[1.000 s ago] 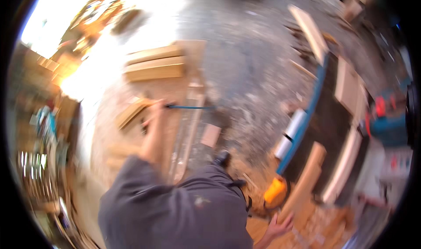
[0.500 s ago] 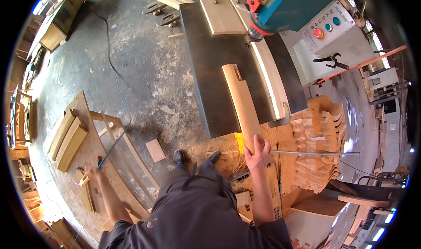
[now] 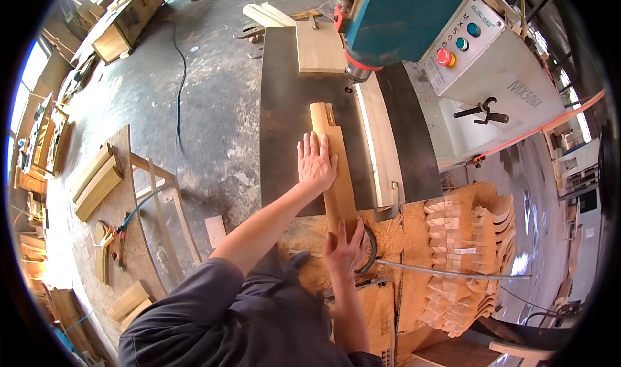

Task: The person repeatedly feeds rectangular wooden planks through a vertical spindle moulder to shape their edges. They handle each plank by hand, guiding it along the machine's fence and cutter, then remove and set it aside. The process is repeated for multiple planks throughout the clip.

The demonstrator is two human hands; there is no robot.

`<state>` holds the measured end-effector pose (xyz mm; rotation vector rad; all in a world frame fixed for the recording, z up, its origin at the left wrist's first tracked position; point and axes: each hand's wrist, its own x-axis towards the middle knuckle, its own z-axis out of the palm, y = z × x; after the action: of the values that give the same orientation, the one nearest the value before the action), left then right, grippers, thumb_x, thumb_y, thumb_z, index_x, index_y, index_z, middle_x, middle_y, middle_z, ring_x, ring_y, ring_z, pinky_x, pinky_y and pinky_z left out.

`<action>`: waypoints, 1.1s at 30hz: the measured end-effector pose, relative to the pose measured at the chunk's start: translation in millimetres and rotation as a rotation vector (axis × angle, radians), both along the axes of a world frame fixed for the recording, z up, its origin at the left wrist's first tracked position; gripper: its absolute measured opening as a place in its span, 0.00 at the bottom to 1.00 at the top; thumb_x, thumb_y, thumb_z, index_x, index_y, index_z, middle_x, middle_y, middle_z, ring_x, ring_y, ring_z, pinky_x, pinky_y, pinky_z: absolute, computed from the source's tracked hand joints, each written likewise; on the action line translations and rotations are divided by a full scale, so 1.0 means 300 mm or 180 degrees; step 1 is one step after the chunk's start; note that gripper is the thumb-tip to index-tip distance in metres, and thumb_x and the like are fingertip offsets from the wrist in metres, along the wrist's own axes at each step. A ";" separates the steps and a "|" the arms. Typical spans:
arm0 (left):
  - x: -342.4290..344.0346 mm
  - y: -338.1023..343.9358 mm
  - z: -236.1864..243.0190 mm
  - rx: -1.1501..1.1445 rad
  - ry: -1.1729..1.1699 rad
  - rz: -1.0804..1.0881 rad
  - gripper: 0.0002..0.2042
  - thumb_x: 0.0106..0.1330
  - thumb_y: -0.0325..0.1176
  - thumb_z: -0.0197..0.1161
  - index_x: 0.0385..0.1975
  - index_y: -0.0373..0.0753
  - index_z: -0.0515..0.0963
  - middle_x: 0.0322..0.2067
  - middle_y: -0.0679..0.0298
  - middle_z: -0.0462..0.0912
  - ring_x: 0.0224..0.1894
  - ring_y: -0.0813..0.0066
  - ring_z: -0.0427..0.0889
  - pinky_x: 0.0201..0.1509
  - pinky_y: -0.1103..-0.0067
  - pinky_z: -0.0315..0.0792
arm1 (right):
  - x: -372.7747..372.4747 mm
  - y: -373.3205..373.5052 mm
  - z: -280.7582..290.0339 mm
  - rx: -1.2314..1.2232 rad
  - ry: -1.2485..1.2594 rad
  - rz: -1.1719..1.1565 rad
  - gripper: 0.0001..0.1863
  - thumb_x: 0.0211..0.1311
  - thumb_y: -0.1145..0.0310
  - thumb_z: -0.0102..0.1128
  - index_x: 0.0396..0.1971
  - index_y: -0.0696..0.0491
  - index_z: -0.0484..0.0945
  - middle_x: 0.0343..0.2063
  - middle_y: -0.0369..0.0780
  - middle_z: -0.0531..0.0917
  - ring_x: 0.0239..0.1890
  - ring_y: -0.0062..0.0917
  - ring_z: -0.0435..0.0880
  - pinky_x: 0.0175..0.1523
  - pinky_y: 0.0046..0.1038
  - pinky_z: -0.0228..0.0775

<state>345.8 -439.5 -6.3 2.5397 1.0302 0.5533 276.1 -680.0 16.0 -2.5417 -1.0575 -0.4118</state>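
Note:
A curved wooden piece (image 3: 340, 179) with a slot at its far end lies on the dark machine table (image 3: 278, 147), its near end reaching past the table edge. My left hand (image 3: 315, 165) rests on its left side, palm down, fingers stretched out. At the near end my right hand (image 3: 345, 250) holds the piece between thumb and fingers; the undersides of those fingers are hidden. A pale wooden fence strip (image 3: 377, 134) lies to the right of the piece, apart from it. Beyond the slotted end hangs the machine's spindle chuck (image 3: 356, 75).
A control box (image 3: 462, 43) with coloured buttons stands far right. Stacked curved wooden parts (image 3: 466, 250) covered in sawdust are at right, with a metal rod (image 3: 453, 273) in front. On the left, a board bench (image 3: 139, 205) carries wooden pieces and pliers (image 3: 119, 241). A flat board (image 3: 320, 47) lies at the table's far end.
My left hand has moved from the left bench onto the wooden piece, leaving pliers visible there. My right hand still holds the piece's near end. The view has shifted.

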 end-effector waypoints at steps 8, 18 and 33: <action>0.161 0.039 0.018 -0.0010 -0.0018 -0.0210 0.35 0.77 0.47 0.50 0.79 0.33 0.58 0.78 0.36 0.57 0.83 0.39 0.49 0.86 0.53 0.40 | 0.143 0.044 -0.030 0.0156 -0.0030 0.0047 0.27 0.63 0.56 0.69 0.61 0.46 0.84 0.70 0.58 0.71 0.64 0.59 0.75 0.65 0.55 0.73; 0.272 0.087 0.025 -0.0048 -0.0041 -0.0310 0.35 0.76 0.46 0.52 0.79 0.34 0.58 0.78 0.37 0.58 0.83 0.41 0.50 0.86 0.55 0.40 | 0.234 0.124 -0.019 0.0224 -0.0256 -0.0043 0.22 0.67 0.55 0.67 0.57 0.50 0.85 0.65 0.61 0.75 0.56 0.58 0.81 0.59 0.52 0.78; 0.350 0.162 0.034 -0.0134 0.0028 -0.0308 0.34 0.78 0.47 0.49 0.79 0.34 0.58 0.78 0.37 0.57 0.83 0.42 0.49 0.86 0.55 0.39 | 0.314 0.209 -0.009 0.0227 -0.0339 -0.0034 0.21 0.65 0.58 0.68 0.54 0.51 0.86 0.63 0.61 0.77 0.54 0.58 0.82 0.56 0.52 0.80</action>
<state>450.8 -391.0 3.8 2.5412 0.9067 0.4891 370.4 -617.2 13.1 -2.4873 -1.0477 -0.5831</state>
